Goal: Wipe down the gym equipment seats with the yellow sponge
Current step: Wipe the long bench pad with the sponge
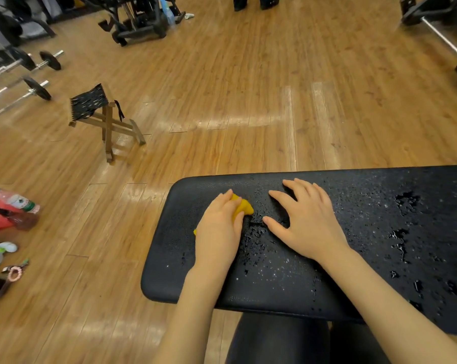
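A black padded bench seat (366, 271) stretches from the centre to the right edge, speckled with water droplets and small puddles. My left hand (218, 229) lies on its left end, pressing a yellow sponge (243, 207) against the pad; the sponge peeks out past the fingers and thumb. My right hand (304, 220) rests flat on the wet pad just right of the sponge, fingers spread and straight, holding nothing.
A small folding wooden stool (104, 119) stands on the wood floor to the left. Spray and water bottles (17, 208) with small items lie at the left edge. Barbells (35, 74) and machines (140, 19) are farther back. A person's legs show at the top.
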### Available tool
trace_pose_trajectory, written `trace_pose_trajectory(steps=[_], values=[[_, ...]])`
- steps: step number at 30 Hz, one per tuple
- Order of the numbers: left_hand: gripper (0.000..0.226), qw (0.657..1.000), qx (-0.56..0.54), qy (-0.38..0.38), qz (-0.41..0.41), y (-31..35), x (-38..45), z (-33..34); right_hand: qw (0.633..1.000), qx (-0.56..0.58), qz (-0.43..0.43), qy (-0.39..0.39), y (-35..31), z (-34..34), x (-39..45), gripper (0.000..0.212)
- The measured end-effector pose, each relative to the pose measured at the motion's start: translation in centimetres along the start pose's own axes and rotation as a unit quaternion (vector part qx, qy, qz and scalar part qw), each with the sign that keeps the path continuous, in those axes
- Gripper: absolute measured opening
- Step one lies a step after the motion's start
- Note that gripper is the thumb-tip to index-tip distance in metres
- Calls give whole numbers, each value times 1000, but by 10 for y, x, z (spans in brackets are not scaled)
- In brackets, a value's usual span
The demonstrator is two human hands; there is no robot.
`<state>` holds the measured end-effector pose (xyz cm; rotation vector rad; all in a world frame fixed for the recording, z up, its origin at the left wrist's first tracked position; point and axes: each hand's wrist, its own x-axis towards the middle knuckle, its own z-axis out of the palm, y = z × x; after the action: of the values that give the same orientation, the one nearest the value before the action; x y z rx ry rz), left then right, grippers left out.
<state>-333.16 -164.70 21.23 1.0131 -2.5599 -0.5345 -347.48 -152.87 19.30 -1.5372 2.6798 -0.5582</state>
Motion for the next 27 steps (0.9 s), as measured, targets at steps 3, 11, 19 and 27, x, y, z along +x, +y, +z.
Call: trace_pose_trajectory(steps=[3, 11, 19, 27], values=[[34, 999, 12, 17, 24, -9, -43, -5, 1000, 5, -3, 5, 0, 0, 0, 66], [33, 999, 6, 46, 14, -11, -36, 3, 1000, -2, -2, 4, 0, 1, 1, 66], [29, 997, 19, 67, 16, -7, -32, 7, 1000, -4, -5, 6, 1, 1, 0, 67], [29, 997, 22, 73, 27, -19, -59, 1, 1000, 4, -5, 9, 1, 0, 1, 68]])
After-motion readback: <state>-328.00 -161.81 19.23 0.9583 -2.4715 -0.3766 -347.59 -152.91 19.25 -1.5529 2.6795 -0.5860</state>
